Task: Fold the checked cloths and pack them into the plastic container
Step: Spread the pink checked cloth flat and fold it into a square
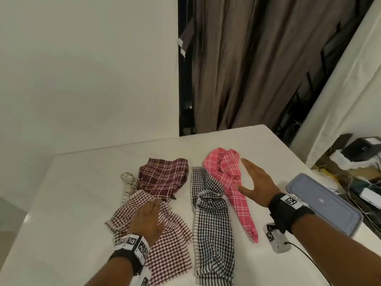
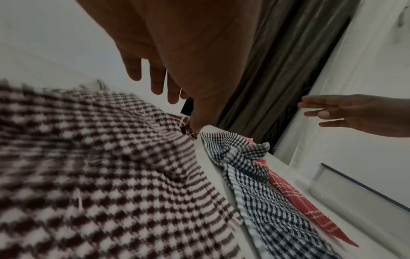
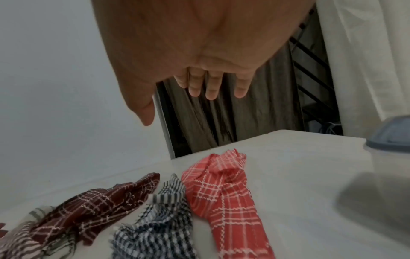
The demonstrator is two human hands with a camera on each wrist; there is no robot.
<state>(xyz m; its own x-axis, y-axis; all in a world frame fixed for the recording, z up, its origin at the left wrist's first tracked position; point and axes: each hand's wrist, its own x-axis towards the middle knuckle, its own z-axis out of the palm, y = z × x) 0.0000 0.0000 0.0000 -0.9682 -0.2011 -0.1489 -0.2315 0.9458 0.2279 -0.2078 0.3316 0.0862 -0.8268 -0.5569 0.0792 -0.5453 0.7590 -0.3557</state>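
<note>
Several checked cloths lie rumpled on the white table (image 1: pixel 82 193). A maroon-and-white cloth (image 1: pixel 171 250) (image 2: pixel 88 175) is nearest on the left, and my left hand (image 1: pixel 147 215) hovers flat just over it with straight fingers. Behind it lie a dark maroon cloth (image 1: pixel 162 176) (image 3: pixel 95 201) and a pale cloth (image 1: pixel 128 182). A black-and-white cloth (image 1: pixel 212 219) (image 2: pixel 255 184) (image 3: pixel 155 233) sits in the middle. A pink cloth (image 1: pixel 228 178) (image 3: pixel 224 192) lies to its right. My right hand (image 1: pixel 253 178) (image 2: pixel 346 113) is open above the pink cloth's right side, holding nothing. The plastic container (image 1: pixel 325 205) (image 2: pixel 355 192) stands at the right edge.
The container carries a grey-blue lid (image 3: pixel 390 133). A small grey device (image 1: pixel 276 238) with a black cable lies by my right wrist. Brown curtains (image 1: pixel 257 58) hang beyond the table's far edge. Cluttered boxes and wires (image 1: pixel 354 162) sit off the right side.
</note>
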